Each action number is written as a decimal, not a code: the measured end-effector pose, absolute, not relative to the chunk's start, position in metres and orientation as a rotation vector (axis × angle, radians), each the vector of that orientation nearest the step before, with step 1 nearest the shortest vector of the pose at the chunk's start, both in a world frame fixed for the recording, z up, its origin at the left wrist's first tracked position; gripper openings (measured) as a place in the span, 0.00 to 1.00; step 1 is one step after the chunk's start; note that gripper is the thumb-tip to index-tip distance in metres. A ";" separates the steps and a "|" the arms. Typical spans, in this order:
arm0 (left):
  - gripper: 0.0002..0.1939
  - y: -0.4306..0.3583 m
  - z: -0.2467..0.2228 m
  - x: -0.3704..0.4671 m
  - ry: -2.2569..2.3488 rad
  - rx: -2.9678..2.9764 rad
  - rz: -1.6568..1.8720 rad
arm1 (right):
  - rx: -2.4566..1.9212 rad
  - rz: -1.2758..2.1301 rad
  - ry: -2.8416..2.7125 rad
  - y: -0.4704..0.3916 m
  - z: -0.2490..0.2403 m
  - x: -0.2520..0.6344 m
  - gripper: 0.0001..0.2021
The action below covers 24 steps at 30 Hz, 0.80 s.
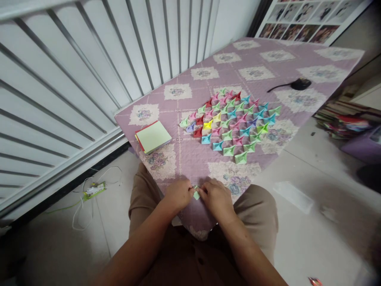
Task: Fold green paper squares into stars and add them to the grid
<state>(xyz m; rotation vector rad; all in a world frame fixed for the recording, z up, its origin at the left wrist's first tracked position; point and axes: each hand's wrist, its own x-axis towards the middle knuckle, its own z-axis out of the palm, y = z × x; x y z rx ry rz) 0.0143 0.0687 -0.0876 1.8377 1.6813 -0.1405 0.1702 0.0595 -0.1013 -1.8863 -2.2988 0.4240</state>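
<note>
A small light green folded paper [196,194] sits between my two hands near the table's front corner. My left hand [179,194] pinches its left side, and my right hand [216,196] pinches its right side. Beyond them, several folded paper pieces [228,136] in green, pink, red, blue and yellow stand in slanting rows on the table. To the left lies a stack of square paper sheets [154,137], pale green on top with red and yellow edges showing.
A purple flowered cloth covers the table [190,153]. At its right lies a black object with a cable [300,84]. White slatted panelling [119,51] borders the left side. A power strip [95,190] with cables is on the floor.
</note>
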 end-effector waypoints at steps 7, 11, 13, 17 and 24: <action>0.13 0.078 -0.086 0.012 1.636 1.885 -0.218 | -1.913 0.397 -2.295 0.060 -0.103 0.169 0.09; 0.14 0.081 -0.088 0.011 1.611 1.915 -0.256 | -1.908 0.399 -2.307 0.061 -0.104 0.170 0.09; 0.14 0.081 -0.090 0.011 1.595 1.924 -0.286 | -1.902 0.406 -2.309 0.062 -0.104 0.170 0.09; 0.15 0.082 -0.094 0.010 1.584 1.957 -0.334 | -1.889 0.400 -2.297 0.062 -0.106 0.170 0.09; 0.18 0.084 -0.090 0.009 1.614 1.989 -0.390 | -1.842 0.377 -2.224 0.059 -0.112 0.172 0.10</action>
